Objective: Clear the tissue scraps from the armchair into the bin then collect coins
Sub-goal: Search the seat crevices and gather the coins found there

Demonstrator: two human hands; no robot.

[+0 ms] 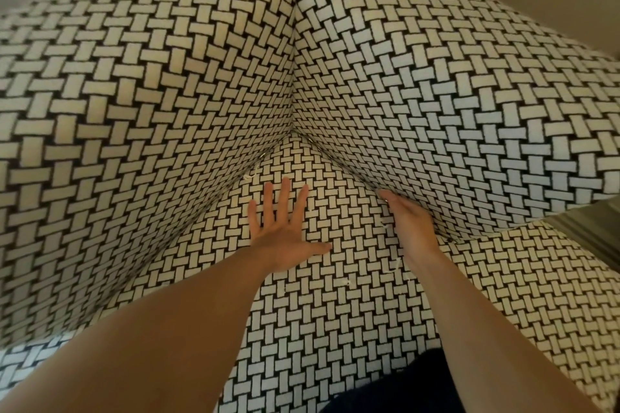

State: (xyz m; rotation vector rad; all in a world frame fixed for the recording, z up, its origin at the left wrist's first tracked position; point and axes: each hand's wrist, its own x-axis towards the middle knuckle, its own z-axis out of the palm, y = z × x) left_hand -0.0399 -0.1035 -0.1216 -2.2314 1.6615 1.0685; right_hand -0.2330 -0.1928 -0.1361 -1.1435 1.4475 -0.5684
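A: Tissue scraps (398, 263), where?
B: Scattered on the armchair seat (335, 329). Small white shreds, most just beside the right hand (407, 221), and one stray shred (251, 174) near the back-left crease. Hard to spot against the weave.
A: Handling?
B: My judgement: near weightless, soft, quick to tear, likely to cling to the fabric. Pinch each one with the fingertips, or sweep them together first.
A: Hands?
B: Left hand (280, 231) flat on the seat, fingers spread wide, holding nothing. Right hand lies along the gap under the right armrest (469, 127), fingertips pointing into it. Cannot tell whether it pinches anything.
A: Any coins, or the bin?
B: Neither plainly in view. There is a small glint by the right fingertips, but ring or coin, can't say.
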